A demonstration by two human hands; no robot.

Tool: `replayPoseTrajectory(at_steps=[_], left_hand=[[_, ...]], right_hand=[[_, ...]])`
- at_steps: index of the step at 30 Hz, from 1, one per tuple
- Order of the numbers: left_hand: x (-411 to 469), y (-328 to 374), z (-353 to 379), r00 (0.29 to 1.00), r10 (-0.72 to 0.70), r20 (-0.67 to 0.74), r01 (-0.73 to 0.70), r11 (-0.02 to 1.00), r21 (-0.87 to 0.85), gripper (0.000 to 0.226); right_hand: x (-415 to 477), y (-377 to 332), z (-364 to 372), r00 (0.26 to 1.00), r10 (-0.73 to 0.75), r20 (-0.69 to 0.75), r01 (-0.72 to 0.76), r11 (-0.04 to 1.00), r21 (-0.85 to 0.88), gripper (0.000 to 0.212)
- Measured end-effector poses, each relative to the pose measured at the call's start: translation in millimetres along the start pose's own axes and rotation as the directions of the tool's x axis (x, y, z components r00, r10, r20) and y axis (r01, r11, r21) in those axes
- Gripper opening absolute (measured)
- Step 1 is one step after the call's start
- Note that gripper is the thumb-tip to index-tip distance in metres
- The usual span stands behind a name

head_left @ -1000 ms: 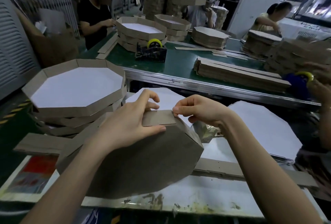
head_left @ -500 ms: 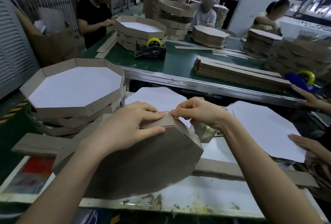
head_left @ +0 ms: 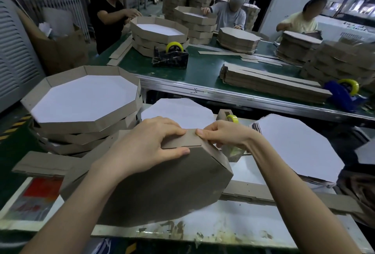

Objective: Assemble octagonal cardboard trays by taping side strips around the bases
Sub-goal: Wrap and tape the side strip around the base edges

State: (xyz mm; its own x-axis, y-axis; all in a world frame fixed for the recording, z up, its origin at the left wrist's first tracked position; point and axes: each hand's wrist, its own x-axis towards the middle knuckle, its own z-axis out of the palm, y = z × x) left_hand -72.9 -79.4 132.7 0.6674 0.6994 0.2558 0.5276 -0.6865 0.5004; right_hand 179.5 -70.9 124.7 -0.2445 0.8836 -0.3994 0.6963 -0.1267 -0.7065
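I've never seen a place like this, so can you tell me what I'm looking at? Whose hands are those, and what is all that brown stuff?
The picture comes from a camera worn on a person's head, looking down at their own hands. The left hand and right hand hold a brown octagonal cardboard tray tipped up, its bottom facing the camera. Both press on the brown side strip along its top edge. To the left sits a stack of finished octagonal trays with white insides. Flat white octagonal bases lie to the right. A small yellow roll of tape waits behind the hands. Across the green table, other people work among similar cardboard trays.
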Motion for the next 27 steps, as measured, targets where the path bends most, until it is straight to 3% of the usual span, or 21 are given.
replayPoseTrajectory(at_steps=[2, 4, 8, 14, 15, 18, 20, 22, 24, 26, 27], left_hand=[[1.2, 0.5, 1.6, 0.999, -0.031, -0.008, 0.031, 0.999, -0.018, 0.044], [1.3, -0.7, 1.1, 0.996, -0.085, 0.001, 0.085, 0.996, -0.032, 0.038], [-1.5, -5.4, -0.9, 0.993, -0.121, 0.009, 0.121, 0.991, -0.053, 0.041], [-0.2, -5.6, -2.1, 0.994, -0.108, 0.008, 0.108, 0.994, -0.032, 0.037], [0.2, -4.4, -2.0, 0.995, -0.092, 0.03, 0.092, 0.996, -0.008, 0.037], [2.7, 0.7, -1.6, 0.991, -0.036, 0.127, 0.028, 0.997, 0.065, 0.046], [5.7, 1.9, -0.9, 0.987, -0.021, 0.161, 0.001, 0.992, 0.128, 0.044], [6.2, -0.4, -1.6, 0.986, -0.036, 0.165, 0.016, 0.992, 0.122, 0.046], [4.0, -7.1, -4.2, 0.989, -0.055, 0.137, 0.045, 0.996, 0.077, 0.053], [2.4, -12.7, -6.1, 0.995, -0.065, 0.078, 0.064, 0.998, 0.02, 0.05], [2.8, -13.7, -6.2, 0.997, -0.066, 0.046, 0.066, 0.998, -0.006, 0.048]], right_hand=[[0.1, -0.4, -1.2, 0.992, -0.12, 0.033, 0.113, 0.981, 0.155, 0.026], [2.0, -3.7, 2.2, 0.978, -0.203, 0.047, 0.181, 0.94, 0.288, 0.017], [14.9, -10.5, 15.6, 0.98, -0.195, 0.041, 0.168, 0.919, 0.358, 0.032], [21.0, 8.5, 12.1, 0.943, -0.297, 0.154, 0.178, 0.836, 0.52, 0.025], [21.9, 14.7, 11.8, 0.934, -0.304, 0.189, 0.161, 0.828, 0.537, 0.029], [23.4, 25.6, 11.5, 0.925, -0.303, 0.229, 0.138, 0.829, 0.542, 0.067], [26.7, 30.7, 6.7, 0.906, -0.322, 0.276, 0.112, 0.809, 0.577, 0.057], [26.6, 41.6, -3.6, 0.893, -0.316, 0.319, 0.09, 0.823, 0.561, 0.032], [28.9, 64.8, -16.5, 0.952, -0.198, 0.234, 0.061, 0.87, 0.488, 0.024], [36.0, 93.7, -25.8, 0.993, 0.041, -0.114, 0.017, 0.886, 0.463, 0.017], [40.3, 108.4, -29.6, 0.929, 0.188, -0.319, -0.014, 0.878, 0.478, 0.017]])
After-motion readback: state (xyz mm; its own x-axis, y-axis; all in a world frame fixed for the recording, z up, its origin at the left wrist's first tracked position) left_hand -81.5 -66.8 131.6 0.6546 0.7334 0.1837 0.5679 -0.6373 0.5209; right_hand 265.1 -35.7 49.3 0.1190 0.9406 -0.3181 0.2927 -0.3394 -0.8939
